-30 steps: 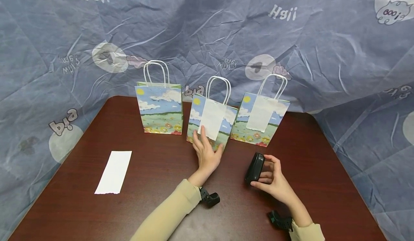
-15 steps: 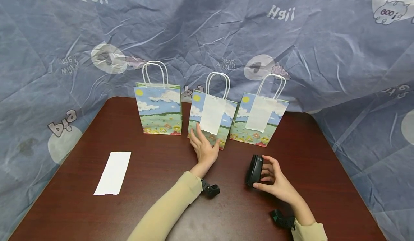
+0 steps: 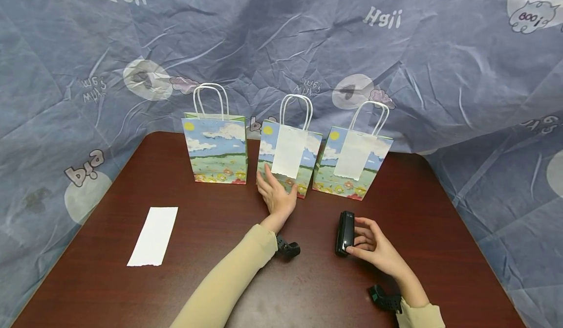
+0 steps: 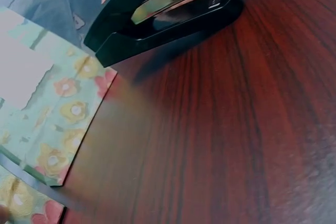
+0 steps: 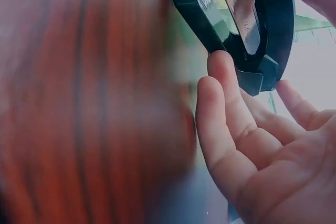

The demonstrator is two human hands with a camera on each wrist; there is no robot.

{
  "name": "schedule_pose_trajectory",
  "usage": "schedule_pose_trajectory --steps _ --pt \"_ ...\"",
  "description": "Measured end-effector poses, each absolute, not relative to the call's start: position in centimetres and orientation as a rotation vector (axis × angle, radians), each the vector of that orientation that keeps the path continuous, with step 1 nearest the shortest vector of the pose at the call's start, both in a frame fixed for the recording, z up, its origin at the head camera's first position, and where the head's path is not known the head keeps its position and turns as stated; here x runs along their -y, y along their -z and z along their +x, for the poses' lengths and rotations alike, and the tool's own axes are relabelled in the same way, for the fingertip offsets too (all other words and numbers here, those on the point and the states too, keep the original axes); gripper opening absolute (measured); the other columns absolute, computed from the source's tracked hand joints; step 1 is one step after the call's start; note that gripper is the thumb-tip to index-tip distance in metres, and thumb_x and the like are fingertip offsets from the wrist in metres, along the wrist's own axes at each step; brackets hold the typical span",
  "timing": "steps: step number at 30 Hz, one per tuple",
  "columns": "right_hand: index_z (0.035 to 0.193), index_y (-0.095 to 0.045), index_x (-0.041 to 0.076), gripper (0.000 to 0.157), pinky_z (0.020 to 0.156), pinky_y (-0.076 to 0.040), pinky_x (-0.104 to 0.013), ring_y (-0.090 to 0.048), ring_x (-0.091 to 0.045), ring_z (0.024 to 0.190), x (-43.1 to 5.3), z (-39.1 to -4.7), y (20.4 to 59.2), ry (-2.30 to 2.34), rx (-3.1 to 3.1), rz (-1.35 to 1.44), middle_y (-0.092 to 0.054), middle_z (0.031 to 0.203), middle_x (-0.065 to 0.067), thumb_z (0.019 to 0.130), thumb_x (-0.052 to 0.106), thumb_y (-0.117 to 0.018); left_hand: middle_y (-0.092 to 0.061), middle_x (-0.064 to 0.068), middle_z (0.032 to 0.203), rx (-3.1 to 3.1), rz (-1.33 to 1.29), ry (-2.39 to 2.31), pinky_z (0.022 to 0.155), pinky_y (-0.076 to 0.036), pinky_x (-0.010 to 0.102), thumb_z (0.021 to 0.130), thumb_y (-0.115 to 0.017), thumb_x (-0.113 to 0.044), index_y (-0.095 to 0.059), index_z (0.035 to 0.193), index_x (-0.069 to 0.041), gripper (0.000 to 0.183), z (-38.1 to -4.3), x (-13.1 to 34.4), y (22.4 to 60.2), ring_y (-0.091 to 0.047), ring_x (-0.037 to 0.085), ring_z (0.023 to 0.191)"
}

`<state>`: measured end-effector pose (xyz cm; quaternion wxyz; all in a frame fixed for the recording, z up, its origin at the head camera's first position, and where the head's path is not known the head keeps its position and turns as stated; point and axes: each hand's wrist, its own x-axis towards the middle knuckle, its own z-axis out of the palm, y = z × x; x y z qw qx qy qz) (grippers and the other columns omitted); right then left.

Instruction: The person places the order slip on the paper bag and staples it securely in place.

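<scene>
On the tabletop [image 3: 220,230], the middle bag [image 3: 310,154] stands just beyond the nearer left grip [image 3: 278,198], whose fingers are outstretched, holding nothing. Ahead-right of that bag's opposite, the right grip [image 3: 376,248] pinches the stapler [image 3: 345,234] at its left, long axis pointing ahead.

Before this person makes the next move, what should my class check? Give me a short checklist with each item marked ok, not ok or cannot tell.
1. Stapler gripped in the right hand: ok.
2. Stapler loaded: cannot tell; no view shows staples clearly.
3. Left hand at the front of the middle bag: ok; firm contact: cannot tell.
4. White strips on the fronts of the middle bag and right bag: ok.
5. White strip on the front of the left bag: not ok, none there.
6. Spare paper strip lying on the table: ok.
</scene>
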<state>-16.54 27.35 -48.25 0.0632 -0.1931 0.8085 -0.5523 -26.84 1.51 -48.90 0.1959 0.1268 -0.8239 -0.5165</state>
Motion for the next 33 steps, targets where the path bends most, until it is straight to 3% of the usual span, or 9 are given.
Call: schedule_pose_trajectory --steps 18,33 --pt "0.134 -0.032 -0.006 0.057 0.077 -0.050 -0.023 -0.060 -0.014 0.095 -27.3 -16.1 48.5 1.669 -2.437 -0.479 -0.045 0.130 -0.033 0.088 0.002 -0.064 0.002 0.015 0.154 2.378 0.528 1.430 0.103 -0.027 0.054 0.081 -0.075 -0.032 0.002 0.151 -0.023 0.104 -29.0 -0.9 48.4 -0.007 0.035 0.138" --pt "0.134 -0.034 -0.005 0.054 0.075 -0.052 -0.026 -0.061 -0.018 0.097 -27.4 -16.3 48.8 1.675 -2.488 -0.523 -0.047 0.130 -0.031 0.088 0.001 -0.063 -0.007 0.018 0.153 2.431 0.548 1.375 0.102 -0.027 0.055 0.076 -0.078 -0.036 -0.001 0.151 -0.021 0.108 -29.6 -0.4 48.0 -0.016 0.037 0.135"
